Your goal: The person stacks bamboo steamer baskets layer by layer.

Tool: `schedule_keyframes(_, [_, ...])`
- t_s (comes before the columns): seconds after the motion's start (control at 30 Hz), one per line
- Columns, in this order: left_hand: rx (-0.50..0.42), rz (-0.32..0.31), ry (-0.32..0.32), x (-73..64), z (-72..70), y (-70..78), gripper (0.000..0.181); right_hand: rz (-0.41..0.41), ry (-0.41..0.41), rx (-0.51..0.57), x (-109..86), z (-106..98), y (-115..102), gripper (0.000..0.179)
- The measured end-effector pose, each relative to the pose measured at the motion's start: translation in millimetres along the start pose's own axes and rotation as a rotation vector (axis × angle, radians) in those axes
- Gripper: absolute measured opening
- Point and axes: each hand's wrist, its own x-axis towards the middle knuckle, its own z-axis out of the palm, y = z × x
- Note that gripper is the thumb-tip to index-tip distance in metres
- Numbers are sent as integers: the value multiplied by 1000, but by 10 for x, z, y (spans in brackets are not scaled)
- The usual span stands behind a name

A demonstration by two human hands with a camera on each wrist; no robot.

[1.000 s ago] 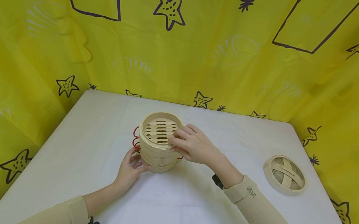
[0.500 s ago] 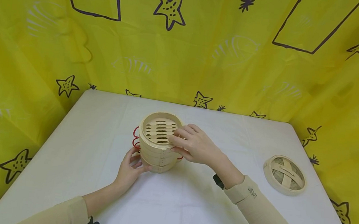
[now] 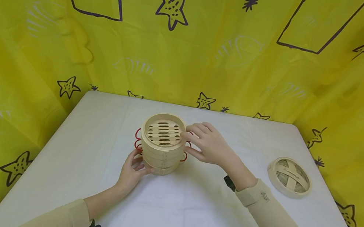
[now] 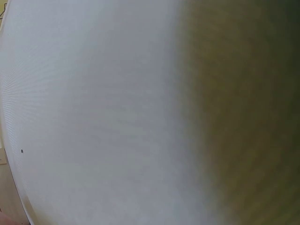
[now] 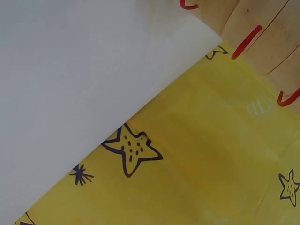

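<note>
A stack of small bamboo steamer baskets stands on the white table in the head view, its top tier uncovered. The slatted floor shows inside, with red cord loops at both sides. My left hand grips the lower left of the stack, thumb across the front and fingers round the side. At the right rim is my right hand, fingers loosely bent and fingertips right at the edge, pinching nothing visible. In the right wrist view, the stack's side with a red loop fills the upper right corner; the hand is outside that view.
A round bamboo lid with a crossed-strip top lies at the right of the white table. Yellow curtain printed with dark stars hangs behind and along both sides. A blurred sleeve covers the right of the left wrist view.
My right hand has shifted right and slightly back from over the top tier's rim, uncovering the red loops on that side. The left hand and the steamer stack stay in place.
</note>
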Motion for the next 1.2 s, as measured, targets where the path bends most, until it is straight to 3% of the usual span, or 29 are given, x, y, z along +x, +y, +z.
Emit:
schedule_keyframes(0.4, [-1, 1, -5, -8, 0, 0, 81, 106, 28, -9, -270, -131, 195, 43])
schedule_keyframes(1.2, [-7, -10, -4, 1, 2, 10, 82, 376, -47, -72, -1004, -116, 508, 51])
